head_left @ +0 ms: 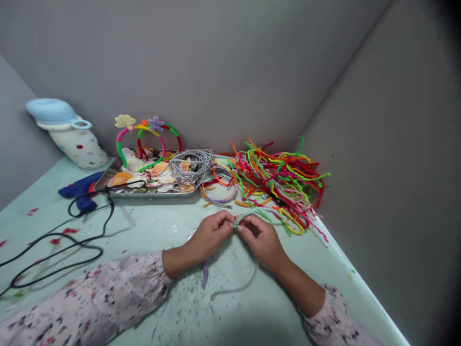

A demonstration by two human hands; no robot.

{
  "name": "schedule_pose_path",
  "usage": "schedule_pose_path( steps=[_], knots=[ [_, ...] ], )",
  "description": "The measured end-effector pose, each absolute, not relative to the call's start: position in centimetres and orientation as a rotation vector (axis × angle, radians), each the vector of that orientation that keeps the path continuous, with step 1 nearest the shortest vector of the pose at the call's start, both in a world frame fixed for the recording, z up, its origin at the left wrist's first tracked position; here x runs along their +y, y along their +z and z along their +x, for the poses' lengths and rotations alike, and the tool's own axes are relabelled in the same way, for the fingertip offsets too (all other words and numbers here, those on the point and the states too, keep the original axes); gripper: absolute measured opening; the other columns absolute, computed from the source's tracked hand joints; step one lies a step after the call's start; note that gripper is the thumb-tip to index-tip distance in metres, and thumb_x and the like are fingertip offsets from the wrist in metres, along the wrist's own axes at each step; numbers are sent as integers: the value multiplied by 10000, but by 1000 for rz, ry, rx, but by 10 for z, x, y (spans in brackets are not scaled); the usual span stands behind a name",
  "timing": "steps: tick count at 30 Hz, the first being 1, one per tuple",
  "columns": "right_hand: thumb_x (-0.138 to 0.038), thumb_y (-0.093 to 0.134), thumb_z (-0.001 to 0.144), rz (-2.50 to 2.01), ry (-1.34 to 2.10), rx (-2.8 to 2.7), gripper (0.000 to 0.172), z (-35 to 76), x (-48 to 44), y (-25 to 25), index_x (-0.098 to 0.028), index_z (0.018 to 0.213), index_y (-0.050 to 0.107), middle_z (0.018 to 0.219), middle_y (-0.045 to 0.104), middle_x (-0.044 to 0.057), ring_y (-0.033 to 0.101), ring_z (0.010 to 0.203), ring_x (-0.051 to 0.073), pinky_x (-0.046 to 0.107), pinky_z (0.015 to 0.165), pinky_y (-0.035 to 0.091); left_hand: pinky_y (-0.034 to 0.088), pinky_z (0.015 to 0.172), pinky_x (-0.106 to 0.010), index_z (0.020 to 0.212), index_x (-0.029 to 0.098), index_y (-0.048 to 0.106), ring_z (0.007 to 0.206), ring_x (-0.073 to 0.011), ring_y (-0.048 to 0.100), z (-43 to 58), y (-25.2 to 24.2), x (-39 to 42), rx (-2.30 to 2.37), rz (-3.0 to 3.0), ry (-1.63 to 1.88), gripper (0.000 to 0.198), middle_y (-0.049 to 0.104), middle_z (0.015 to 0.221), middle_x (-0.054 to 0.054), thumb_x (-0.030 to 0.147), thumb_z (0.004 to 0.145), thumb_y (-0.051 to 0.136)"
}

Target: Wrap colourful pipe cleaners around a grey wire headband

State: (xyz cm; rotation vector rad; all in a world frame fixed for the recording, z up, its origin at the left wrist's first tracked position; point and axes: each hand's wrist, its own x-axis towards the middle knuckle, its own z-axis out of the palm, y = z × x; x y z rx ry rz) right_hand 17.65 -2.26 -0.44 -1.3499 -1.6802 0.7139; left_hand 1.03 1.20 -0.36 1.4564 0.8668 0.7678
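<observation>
My left hand (pixel 213 234) is closed in a pinch at the end of a pale green pipe cleaner (pixel 252 211). Fingertip to fingertip with it, my right hand (pixel 262 239) also pinches the pipe cleaner, at a grey wire (pixel 239 289). The wire's free part curves out from under the right hand onto the table. How the pipe cleaner and wire meet between the fingers is too small to make out. A purple pipe cleaner piece (pixel 205 274) lies partly hidden beneath my left wrist.
Behind my hands are a pile of coloured pipe cleaners (pixel 277 175), wrapped rings (pixel 225 196) and a metal tray (pixel 169 194) of shells bearing a grey wire coil (pixel 192 166) and flower hoops (pixel 163 139). To the left, a blue glue gun (pixel 81 190), its black cable (pixel 104 235) and a bottle (pixel 77 144).
</observation>
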Motion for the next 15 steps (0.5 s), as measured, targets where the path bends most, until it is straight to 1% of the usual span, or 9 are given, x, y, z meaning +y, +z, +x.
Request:
schedule_pose_path(
  steps=[5, 10, 15],
  knots=[
    [-224, 585, 813, -1376, 724, -1624, 70, 177, -23, -6, -198, 838, 645, 822, 683, 30, 623, 775, 182, 300, 735, 483, 268, 505, -194, 856, 162, 564, 553, -91, 343, 10, -4, 12, 889, 1434, 745, 142, 431, 622, 45, 257, 799, 476],
    [-206, 589, 801, -1366, 767, -1580, 125, 176, -23, -8, -200, 909, 654, 858, 698, 36, 631, 781, 178, 303, 739, 492, 256, 490, -194, 855, 167, 577, 542, -88, 341, 11, -5, 13, 904, 1431, 739, 139, 433, 610, 47, 244, 793, 479],
    [-215, 599, 789, -1388, 786, -1554, 105, 177, -22, -8, -187, 866, 665, 837, 699, 39, 633, 778, 177, 302, 741, 490, 268, 498, -190, 864, 160, 568, 537, -79, 340, 10, -5, 11, 878, 1456, 754, 128, 409, 611, 55, 238, 809, 482]
  ],
)
